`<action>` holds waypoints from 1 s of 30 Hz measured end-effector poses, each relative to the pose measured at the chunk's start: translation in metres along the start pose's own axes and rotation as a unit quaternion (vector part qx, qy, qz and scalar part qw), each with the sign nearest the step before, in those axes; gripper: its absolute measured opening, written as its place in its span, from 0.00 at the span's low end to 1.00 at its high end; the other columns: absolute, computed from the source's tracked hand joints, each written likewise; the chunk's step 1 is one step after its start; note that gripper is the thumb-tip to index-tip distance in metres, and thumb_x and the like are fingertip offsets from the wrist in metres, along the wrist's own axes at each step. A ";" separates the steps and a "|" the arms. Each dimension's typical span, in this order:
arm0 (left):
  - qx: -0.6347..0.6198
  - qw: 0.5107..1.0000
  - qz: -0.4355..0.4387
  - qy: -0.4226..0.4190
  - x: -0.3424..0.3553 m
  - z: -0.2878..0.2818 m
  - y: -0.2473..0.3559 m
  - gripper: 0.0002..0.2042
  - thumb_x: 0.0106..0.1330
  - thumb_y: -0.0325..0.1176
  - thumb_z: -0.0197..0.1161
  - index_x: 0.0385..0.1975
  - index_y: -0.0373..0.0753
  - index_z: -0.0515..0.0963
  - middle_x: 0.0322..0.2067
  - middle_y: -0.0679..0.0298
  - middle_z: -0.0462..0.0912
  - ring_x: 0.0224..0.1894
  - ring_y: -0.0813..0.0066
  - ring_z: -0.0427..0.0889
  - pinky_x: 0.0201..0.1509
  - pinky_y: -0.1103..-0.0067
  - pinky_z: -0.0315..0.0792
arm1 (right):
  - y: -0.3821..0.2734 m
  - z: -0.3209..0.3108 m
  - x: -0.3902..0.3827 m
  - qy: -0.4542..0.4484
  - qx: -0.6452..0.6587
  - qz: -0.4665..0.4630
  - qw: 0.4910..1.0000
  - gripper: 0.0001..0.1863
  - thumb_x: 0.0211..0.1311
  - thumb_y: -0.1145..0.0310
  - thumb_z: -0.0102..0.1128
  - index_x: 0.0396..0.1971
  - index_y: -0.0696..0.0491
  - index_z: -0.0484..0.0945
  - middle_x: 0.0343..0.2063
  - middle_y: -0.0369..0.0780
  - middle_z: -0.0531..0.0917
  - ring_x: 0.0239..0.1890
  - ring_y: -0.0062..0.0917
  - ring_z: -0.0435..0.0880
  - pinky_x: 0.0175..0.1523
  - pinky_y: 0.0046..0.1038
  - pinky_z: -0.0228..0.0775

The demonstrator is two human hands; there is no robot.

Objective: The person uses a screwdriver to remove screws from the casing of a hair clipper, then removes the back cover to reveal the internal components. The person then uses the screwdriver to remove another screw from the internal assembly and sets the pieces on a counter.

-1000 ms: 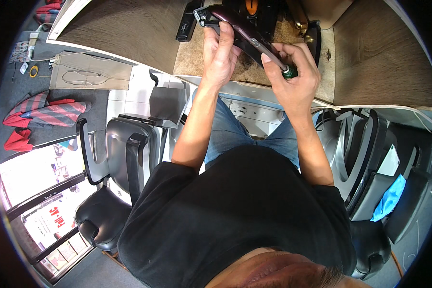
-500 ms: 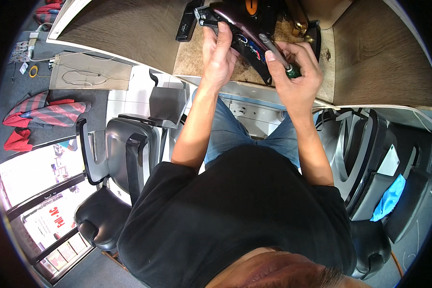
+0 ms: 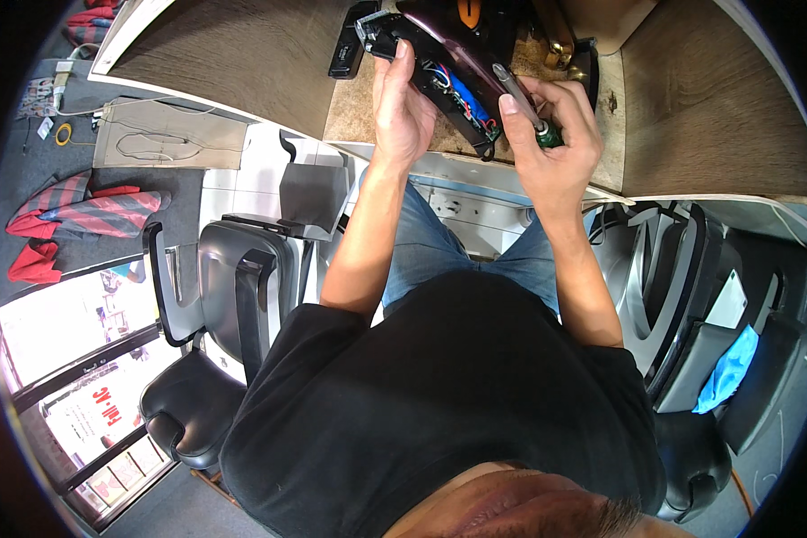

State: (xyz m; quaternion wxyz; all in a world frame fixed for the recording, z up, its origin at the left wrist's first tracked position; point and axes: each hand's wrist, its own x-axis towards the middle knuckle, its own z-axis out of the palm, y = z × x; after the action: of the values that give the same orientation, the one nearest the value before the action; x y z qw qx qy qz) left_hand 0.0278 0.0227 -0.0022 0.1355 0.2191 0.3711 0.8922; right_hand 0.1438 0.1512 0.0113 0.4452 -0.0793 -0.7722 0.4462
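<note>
A hair clipper lies split along its length between my hands. Its black half shows a blue cylinder, coloured wires and a green circuit board. My left hand is closed around this half near the metal blade, thumb on top. The glossy maroon cover stands tilted away beside it, its lower end by my right fingers. My right hand grips a screwdriver with a green handle, its tip pointing up and away. Whether these fingers also hold the cover is hard to see.
Under my hands is a brown worktop between wood-grain side panels. A black clipper-like device lies at its left, a gold clipper at the back right. Black chairs stand at both sides.
The gap between the clipper halves has widened, so the blue cylinder, wires and board show more. My left hand has turned the black half slightly; the right hand has hardly moved.
</note>
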 end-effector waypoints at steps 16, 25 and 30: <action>0.050 0.999 -0.004 -0.011 0.006 -0.006 -0.003 0.28 0.81 0.52 0.48 0.70 0.38 0.65 0.40 0.55 0.83 0.41 0.72 0.84 0.43 0.75 0.81 | -0.032 -0.080 -0.032 0.087 0.015 0.116 0.989 0.14 0.63 0.76 0.71 0.48 0.63 0.85 0.36 0.36 0.83 0.24 0.11 0.73 0.27 0.18 0.64; 0.009 0.999 -0.042 -0.006 0.003 0.004 0.011 0.32 0.80 0.59 0.42 0.68 0.38 0.66 0.27 0.58 0.75 0.17 0.73 0.72 0.19 0.77 0.69 | -0.020 -0.076 -0.031 -0.065 -0.164 0.043 0.983 0.20 0.54 0.73 0.78 0.49 0.58 0.87 0.38 0.41 0.84 0.35 0.27 0.85 0.39 0.28 0.76; -0.046 0.996 -0.068 -0.046 0.005 -0.002 0.013 0.33 0.79 0.60 0.41 0.64 0.34 0.69 0.27 0.57 0.75 0.16 0.72 0.71 0.18 0.77 0.68 | -0.028 -0.074 -0.025 -0.155 -0.222 0.045 0.962 0.19 0.60 0.69 0.76 0.51 0.55 0.86 0.42 0.42 0.83 0.40 0.32 0.87 0.45 0.32 0.78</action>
State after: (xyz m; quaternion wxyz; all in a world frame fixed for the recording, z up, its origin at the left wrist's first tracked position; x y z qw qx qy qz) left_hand 0.0213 0.0143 0.0074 0.2224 0.2275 0.3371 0.8861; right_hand 0.2223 0.1675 0.0322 0.2710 -0.1406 -0.9071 0.2899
